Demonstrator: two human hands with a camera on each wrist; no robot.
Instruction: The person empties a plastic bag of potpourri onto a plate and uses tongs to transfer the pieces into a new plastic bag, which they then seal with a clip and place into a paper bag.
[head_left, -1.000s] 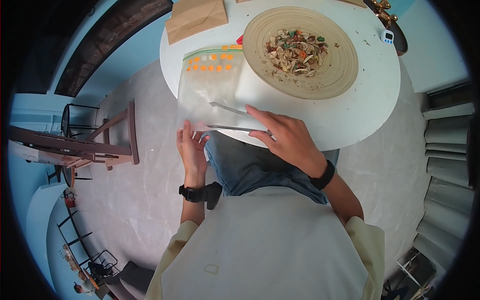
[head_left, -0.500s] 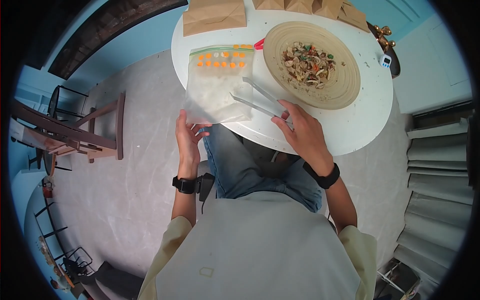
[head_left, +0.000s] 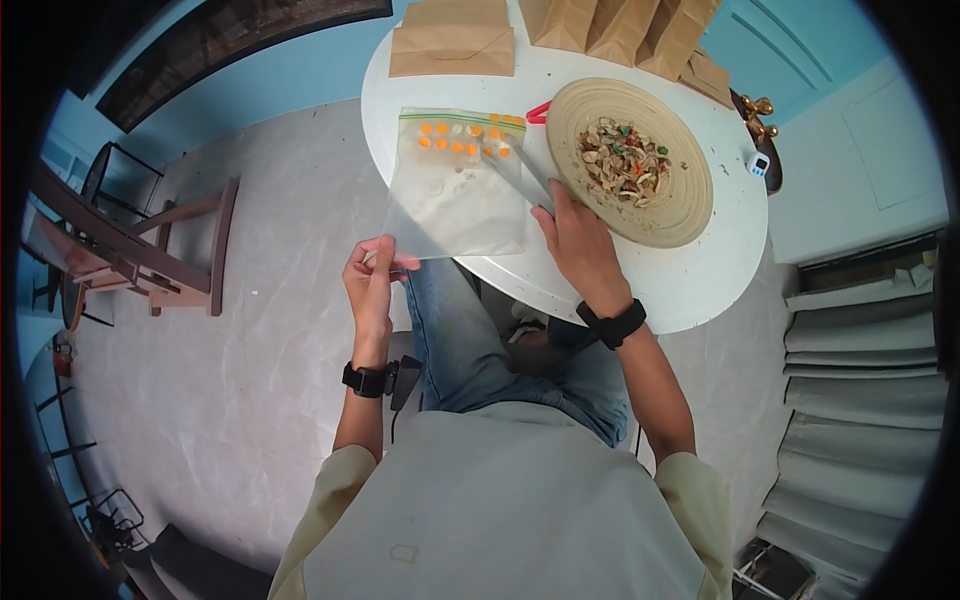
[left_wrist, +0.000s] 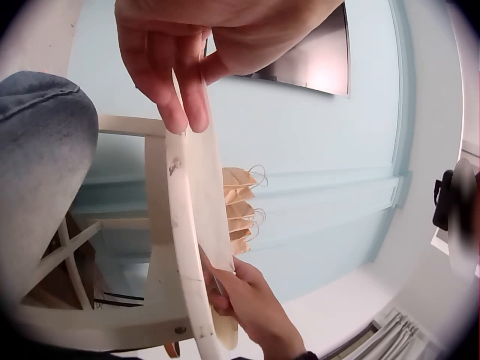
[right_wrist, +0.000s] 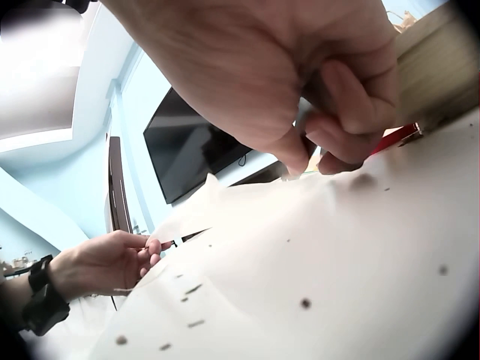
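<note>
A clear zip-top bag (head_left: 450, 205) with a green seal strip and printed orange dots lies flat on the white table (head_left: 690, 290), its near edge reaching the table's rim. My left hand (head_left: 370, 285) pinches the bag's near left corner between thumb and fingers; the left wrist view shows this hand (left_wrist: 195, 60) at the table's edge. My right hand (head_left: 582, 245) holds silver tongs (head_left: 515, 178), whose tips overlap the orange dots near the seal. Just right of them is a round beige plate (head_left: 685, 215) bearing a heap of dried mixed pieces (head_left: 625, 165), mostly cream and brown with some green and red.
A folded brown paper bag (head_left: 452, 40) lies at the back left, with several standing paper bags (head_left: 610, 30) at the back. Something red (head_left: 538, 113) sits against the plate. A small white timer (head_left: 757, 163) is at the right edge, and a wooden chair (head_left: 200, 250) stands left.
The tongs have moved away from the bag's near edge, toward its seal end. My left hand, with looser fingers half a second ago, now pinches the bag's corner. The head view has shifted.
</note>
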